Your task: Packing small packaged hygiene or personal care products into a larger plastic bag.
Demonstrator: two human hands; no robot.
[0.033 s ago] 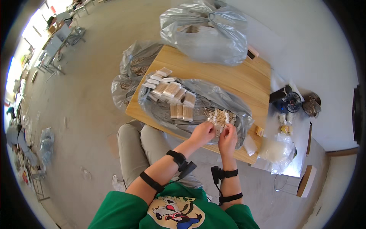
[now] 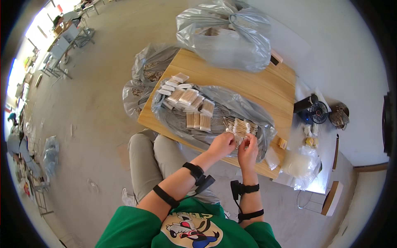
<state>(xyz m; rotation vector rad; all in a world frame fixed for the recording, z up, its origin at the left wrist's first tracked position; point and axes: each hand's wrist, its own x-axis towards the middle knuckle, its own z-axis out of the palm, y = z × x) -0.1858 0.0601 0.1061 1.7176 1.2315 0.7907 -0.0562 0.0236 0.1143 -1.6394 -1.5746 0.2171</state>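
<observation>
Loose cotton swabs [image 2: 241, 126] lie in a pile at the right end of a grey plastic bag spread on the table. At the near edge of that pile, my left hand [image 2: 223, 144] has its fingers curled together. Close beside it on the right, my right hand [image 2: 247, 151] is closed in a pinch. Something small and pale shows between the two hands, too small to make out. Several packed bundles of cotton swabs [image 2: 188, 97] are heaped at the bag's left end, with a short row of bundles [image 2: 198, 121] nearer to me.
The grey plastic bag [image 2: 264, 124] overhangs the near edge of the wooden table [image 2: 231, 78]. A large tied plastic bag [image 2: 223, 37] stands at the far side. On the right are a small black fan [image 2: 317, 111] and clear plastic bags [image 2: 300, 163]. Filled bags [image 2: 151, 68] sit left of the table.
The whole view has shifted very slightly. Both hands stay at the near edge of the swab pile, with hardly any visible movement.
</observation>
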